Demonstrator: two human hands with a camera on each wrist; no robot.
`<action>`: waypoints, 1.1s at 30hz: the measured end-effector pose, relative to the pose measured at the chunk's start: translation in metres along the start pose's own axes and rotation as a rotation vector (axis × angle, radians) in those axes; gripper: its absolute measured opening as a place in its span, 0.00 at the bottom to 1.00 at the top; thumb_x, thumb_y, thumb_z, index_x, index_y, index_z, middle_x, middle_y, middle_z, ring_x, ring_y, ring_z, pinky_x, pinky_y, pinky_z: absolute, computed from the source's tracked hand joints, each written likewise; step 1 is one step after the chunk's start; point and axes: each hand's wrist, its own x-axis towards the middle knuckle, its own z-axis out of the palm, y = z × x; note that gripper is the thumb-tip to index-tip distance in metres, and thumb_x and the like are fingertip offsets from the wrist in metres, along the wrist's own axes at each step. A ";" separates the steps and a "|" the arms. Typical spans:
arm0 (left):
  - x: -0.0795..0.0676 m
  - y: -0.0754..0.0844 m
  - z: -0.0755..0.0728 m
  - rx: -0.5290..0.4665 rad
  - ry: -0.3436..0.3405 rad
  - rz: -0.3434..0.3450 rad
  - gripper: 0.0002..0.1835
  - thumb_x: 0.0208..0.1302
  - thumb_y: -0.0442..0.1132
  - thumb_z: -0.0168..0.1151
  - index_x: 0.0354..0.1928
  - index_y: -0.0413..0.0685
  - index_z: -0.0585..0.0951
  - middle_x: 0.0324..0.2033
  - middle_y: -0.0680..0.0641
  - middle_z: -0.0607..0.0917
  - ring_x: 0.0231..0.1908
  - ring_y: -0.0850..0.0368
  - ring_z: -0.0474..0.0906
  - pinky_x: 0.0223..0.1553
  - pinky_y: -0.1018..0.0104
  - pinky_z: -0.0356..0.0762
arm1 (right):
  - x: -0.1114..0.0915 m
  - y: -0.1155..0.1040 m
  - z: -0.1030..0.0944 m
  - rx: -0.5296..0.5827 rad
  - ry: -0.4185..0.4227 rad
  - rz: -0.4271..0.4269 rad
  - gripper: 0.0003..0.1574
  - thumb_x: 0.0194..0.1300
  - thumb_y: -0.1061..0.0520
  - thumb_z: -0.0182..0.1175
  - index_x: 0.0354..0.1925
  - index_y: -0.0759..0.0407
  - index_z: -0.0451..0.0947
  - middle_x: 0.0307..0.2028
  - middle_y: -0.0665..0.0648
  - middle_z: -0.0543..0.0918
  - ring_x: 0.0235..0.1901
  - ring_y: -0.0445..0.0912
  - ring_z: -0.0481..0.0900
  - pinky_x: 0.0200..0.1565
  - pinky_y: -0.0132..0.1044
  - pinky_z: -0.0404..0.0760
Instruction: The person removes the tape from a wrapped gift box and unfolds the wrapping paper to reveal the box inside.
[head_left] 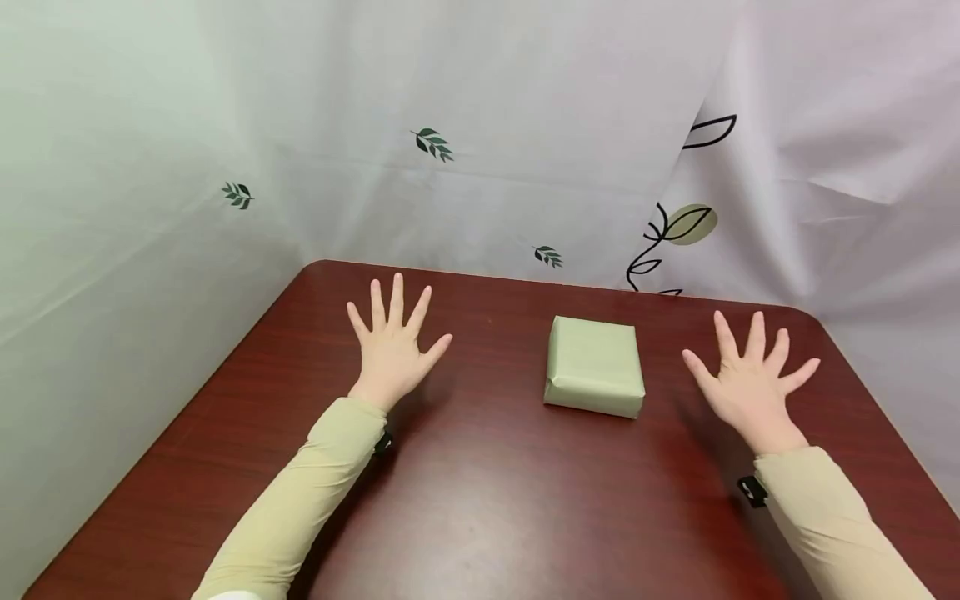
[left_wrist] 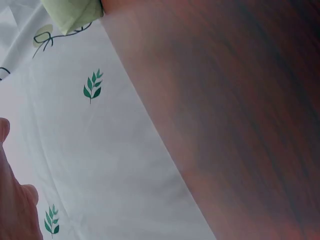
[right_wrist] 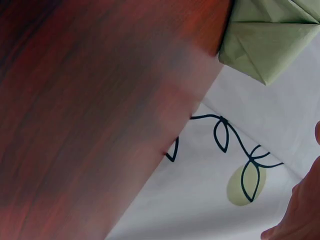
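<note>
A square package wrapped in pale green paper (head_left: 595,367) lies flat on the table, right of centre. To its left, my left hand (head_left: 392,354) is spread with straight fingers, palm down and holding nothing. On the package's other side my right hand (head_left: 753,387) is spread the same way, apart from the package and closer to it than the left one. The right wrist view catches the package's folded paper end (right_wrist: 270,45) at its top right corner. Only a corner of the package (left_wrist: 72,12) enters the left wrist view. Part of each hand shows at the edge of its wrist view.
The dark red wooden table (head_left: 465,500) has rounded far corners and a glossy surface. Behind it and along both sides hangs a white sheet (head_left: 487,200) printed with leaves. Dark wrist cameras (head_left: 752,491) sit under both beige sleeves (head_left: 817,500).
</note>
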 end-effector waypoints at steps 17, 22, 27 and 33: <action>0.011 0.057 0.003 -0.006 -0.016 0.118 0.41 0.63 0.69 0.44 0.74 0.65 0.50 0.75 0.46 0.35 0.72 0.41 0.23 0.64 0.32 0.25 | 0.008 -0.027 0.002 0.015 0.050 -0.054 0.49 0.67 0.27 0.37 0.75 0.50 0.41 0.71 0.73 0.32 0.67 0.75 0.25 0.52 0.76 0.17; 0.010 0.081 0.008 -0.002 -0.020 0.172 0.40 0.63 0.69 0.43 0.74 0.66 0.49 0.75 0.46 0.38 0.73 0.41 0.25 0.65 0.33 0.27 | 0.006 -0.038 0.008 0.017 0.036 -0.093 0.48 0.67 0.29 0.39 0.75 0.49 0.43 0.72 0.73 0.33 0.67 0.75 0.26 0.52 0.76 0.18; 0.008 0.106 0.012 0.029 -0.038 0.247 0.41 0.63 0.70 0.42 0.74 0.67 0.48 0.75 0.45 0.41 0.73 0.41 0.28 0.66 0.34 0.30 | 0.003 -0.046 0.014 0.019 0.038 -0.138 0.45 0.68 0.31 0.42 0.74 0.49 0.46 0.72 0.72 0.37 0.68 0.74 0.29 0.53 0.76 0.20; 0.003 0.128 0.020 0.044 -0.102 0.319 0.40 0.63 0.70 0.41 0.74 0.67 0.50 0.75 0.44 0.43 0.73 0.41 0.33 0.67 0.37 0.31 | -0.001 -0.052 0.020 0.033 0.042 -0.192 0.45 0.66 0.33 0.47 0.73 0.49 0.50 0.71 0.72 0.41 0.68 0.73 0.33 0.55 0.75 0.24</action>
